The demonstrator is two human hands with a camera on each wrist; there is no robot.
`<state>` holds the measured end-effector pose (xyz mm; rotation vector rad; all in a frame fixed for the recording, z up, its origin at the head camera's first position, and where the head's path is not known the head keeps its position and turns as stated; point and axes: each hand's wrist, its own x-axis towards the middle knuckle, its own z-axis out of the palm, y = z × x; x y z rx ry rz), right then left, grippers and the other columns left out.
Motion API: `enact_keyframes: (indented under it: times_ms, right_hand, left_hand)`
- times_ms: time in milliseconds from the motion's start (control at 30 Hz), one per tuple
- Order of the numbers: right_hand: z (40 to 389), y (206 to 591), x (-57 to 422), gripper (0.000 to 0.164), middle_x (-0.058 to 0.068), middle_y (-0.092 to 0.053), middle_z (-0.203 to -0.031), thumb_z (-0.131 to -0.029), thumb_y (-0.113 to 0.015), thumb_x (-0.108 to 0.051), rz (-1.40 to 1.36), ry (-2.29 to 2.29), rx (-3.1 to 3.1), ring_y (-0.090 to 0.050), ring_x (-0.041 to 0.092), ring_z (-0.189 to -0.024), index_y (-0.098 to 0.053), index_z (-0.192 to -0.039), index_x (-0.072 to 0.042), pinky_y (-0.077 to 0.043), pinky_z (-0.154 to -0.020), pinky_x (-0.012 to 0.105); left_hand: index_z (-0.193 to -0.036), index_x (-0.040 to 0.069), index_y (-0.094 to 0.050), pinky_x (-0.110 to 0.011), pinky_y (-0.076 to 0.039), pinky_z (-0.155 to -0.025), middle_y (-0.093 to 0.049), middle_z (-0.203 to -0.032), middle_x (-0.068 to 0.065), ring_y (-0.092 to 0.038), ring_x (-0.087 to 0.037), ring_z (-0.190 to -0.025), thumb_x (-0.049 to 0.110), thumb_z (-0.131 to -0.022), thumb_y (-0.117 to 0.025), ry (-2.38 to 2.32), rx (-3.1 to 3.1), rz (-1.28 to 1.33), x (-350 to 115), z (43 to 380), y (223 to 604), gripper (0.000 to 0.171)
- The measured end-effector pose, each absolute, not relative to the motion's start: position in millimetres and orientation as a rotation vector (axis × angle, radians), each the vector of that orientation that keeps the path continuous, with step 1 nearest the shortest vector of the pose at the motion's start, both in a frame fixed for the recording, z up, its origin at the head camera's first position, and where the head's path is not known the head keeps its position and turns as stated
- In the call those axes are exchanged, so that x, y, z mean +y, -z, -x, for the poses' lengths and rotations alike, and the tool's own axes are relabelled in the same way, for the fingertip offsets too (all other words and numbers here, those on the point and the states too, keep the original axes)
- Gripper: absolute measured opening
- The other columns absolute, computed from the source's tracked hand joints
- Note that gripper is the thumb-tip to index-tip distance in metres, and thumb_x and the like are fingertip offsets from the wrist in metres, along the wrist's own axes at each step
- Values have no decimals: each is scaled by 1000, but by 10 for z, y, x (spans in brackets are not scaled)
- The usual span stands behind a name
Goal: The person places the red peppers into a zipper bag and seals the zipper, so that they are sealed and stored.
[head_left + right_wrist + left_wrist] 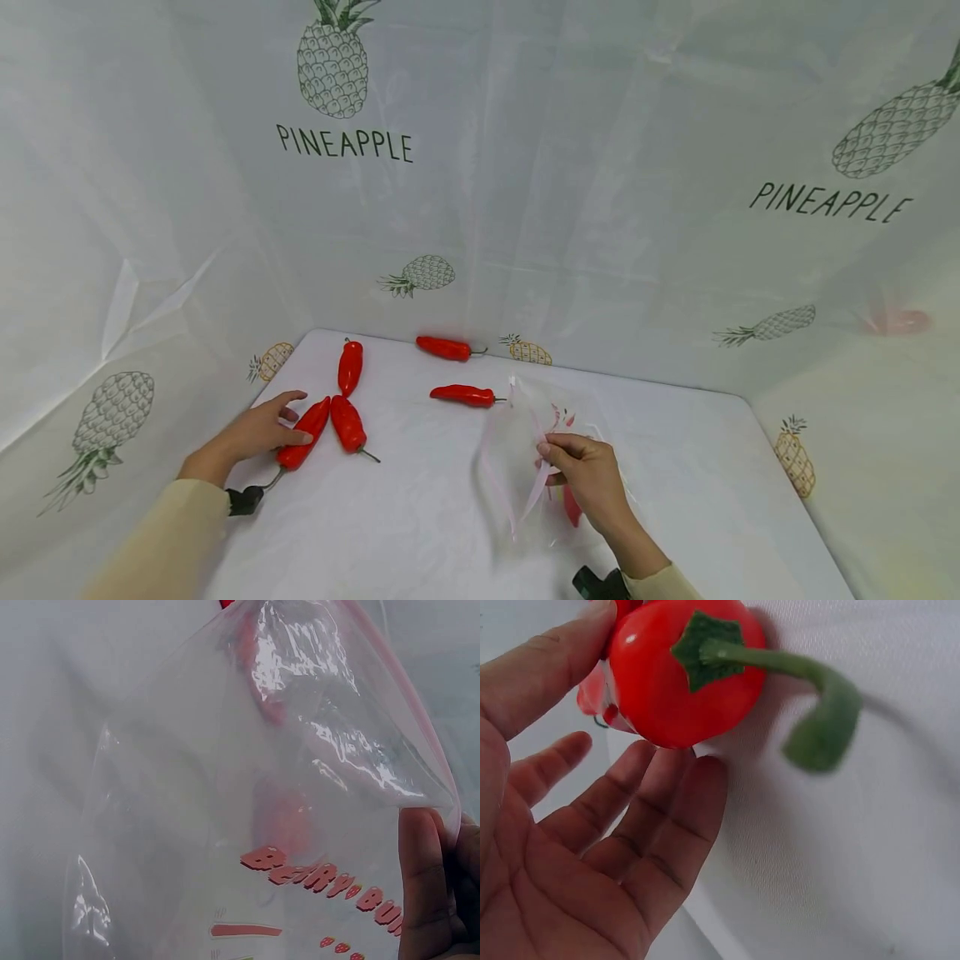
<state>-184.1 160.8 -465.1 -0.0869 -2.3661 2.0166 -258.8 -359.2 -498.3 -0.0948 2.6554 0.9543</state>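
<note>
My left hand [258, 431] is at a red pepper [303, 435] on the left of the white table, thumb laid across it and the other fingers along its far side. In the left wrist view the pepper's stem end [712, 656] faces the camera, between thumb and fingertips. My right hand [588, 479] pinches the pink-edged mouth of a clear zip bag [165, 825] between thumb and fingers. Red strawberry lettering is printed on the bag, and its mouth gapes to the left. A red shape [572, 506] shows through the film beside the right hand.
Two more red peppers lie close to the left hand, one behind [350, 368] and one to its right [348, 423]. Farther back lie another red pepper [444, 347] and one [462, 395] near the bag. A pineapple-print sheet [562, 208] walls the table's back and sides.
</note>
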Motion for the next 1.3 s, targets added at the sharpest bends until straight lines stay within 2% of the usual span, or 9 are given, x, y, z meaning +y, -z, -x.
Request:
enact_keyframes:
  times_ms: [200,367,600,833,1000,1300]
  right_hand:
    - [1823,4655,1622,20,17,-76,-96,-93,-79,-6,86,-2021,-2367,-75,16,-75,-79,-109,4,-65,-64,31]
    - [1814,4658,1624,20,22,-75,-99,-92,-79,-5,78,-2028,-2360,-74,14,-74,-79,-109,5,-65,-63,31]
    - [1811,4667,1631,19,22,-75,-98,-93,-78,-4,91,-2038,-2351,-75,14,-73,-79,-109,6,-65,-63,30]
    - [1812,4668,1638,19,23,-75,-99,-93,-78,-4,83,-2033,-2350,-75,14,-73,-79,-110,6,-65,-63,30]
    - [1819,4664,1638,18,18,-76,-97,-93,-78,-3,73,-2027,-2352,-75,14,-74,-79,-109,6,-65,-63,30]
    - [1822,4655,1647,19,16,-76,-96,-93,-78,-2,71,-2026,-2349,-76,19,-76,-79,-109,6,-65,-64,31]
  left_hand:
    - [-158,-1,-35,-46,-65,-81,-57,-132,-32,-62,-37,-107,36,-85,-88,-939,2643,70,-3534,2587,4972,97]
    - [-158,-2,-35,-45,-65,-79,-57,-133,-33,-64,-35,-105,32,-87,-85,-979,2622,62,-3518,2584,4967,93]
    - [-163,3,-28,-47,-66,-80,-47,-145,-39,-58,-50,-120,26,-92,-82,-1136,2626,123,-3558,2573,4947,92]
    - [-168,10,-21,-49,-66,-83,-42,-150,-40,-54,-56,-128,25,-96,-79,-1323,2646,102,-3500,2499,4887,94]
    - [-169,18,-19,-47,-66,-85,-39,-154,-37,-54,-55,-131,28,-95,-80,-1467,2611,81,-3407,2478,4841,96]
    - [-169,24,-20,-46,-66,-85,-44,-153,-30,-63,-43,-123,31,-95,-81,-1611,2545,-27,-3241,2488,4728,96]
